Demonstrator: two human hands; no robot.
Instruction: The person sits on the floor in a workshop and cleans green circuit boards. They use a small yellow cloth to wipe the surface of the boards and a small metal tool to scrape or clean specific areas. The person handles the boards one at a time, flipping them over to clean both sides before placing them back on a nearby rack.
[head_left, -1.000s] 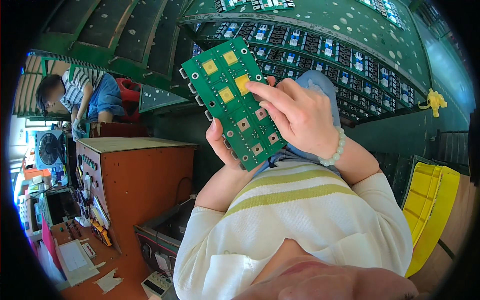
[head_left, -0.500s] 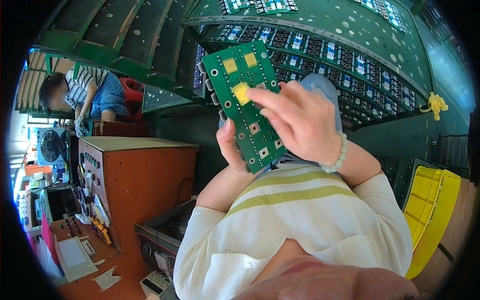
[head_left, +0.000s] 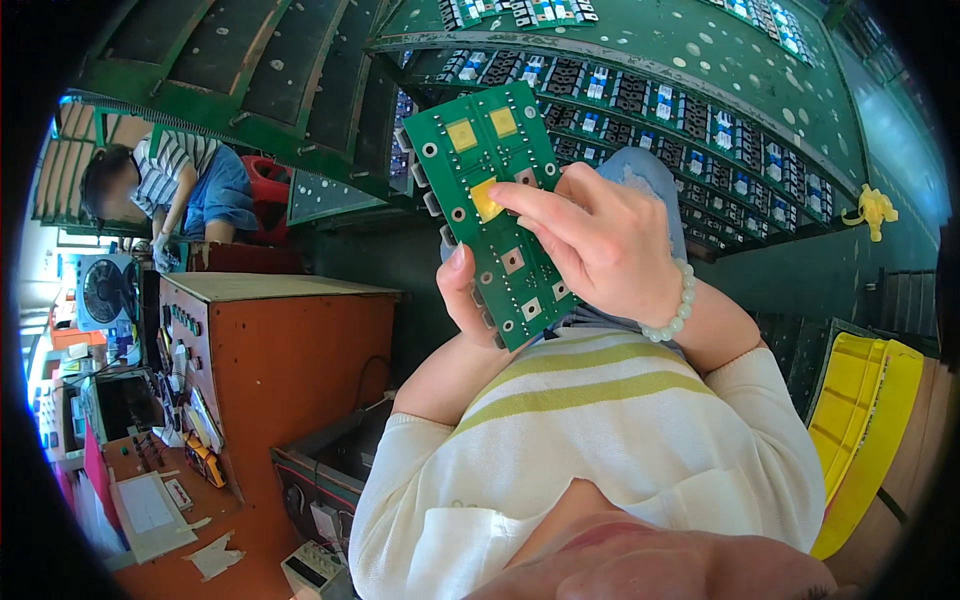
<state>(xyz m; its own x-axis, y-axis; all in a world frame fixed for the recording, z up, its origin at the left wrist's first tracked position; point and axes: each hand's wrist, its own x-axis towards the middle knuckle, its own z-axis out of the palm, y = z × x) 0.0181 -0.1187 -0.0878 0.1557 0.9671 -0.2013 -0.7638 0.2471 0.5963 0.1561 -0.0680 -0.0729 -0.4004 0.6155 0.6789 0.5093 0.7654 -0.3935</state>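
Note:
In my left hand (head_left: 464,298) is a green circuit board (head_left: 472,155), tilted in front of my body. The left thumb lies along its lower left edge; the other fingers are hidden behind it. Two yellow squares (head_left: 462,135) sit near its top end, and a third yellow square (head_left: 484,204) lies near the middle. My right hand (head_left: 615,240) reaches over the board from the right, index finger stretched out with its tip on that third square. Its remaining fingers are bent below and partly hidden. Bare square pads (head_left: 512,261) with dark centres show lower down.
Green racks (head_left: 690,110) with rows of similar boards stand ahead. At the left is an orange-brown bench (head_left: 290,350) with tools and papers. Farther left, a seated person (head_left: 190,180) bends over work. A yellow plastic bin (head_left: 850,430) stands at my right.
The third yellow square now looks flatter on the board, with the right index fingertip pressed at its right edge. Board and both hands have barely shifted.

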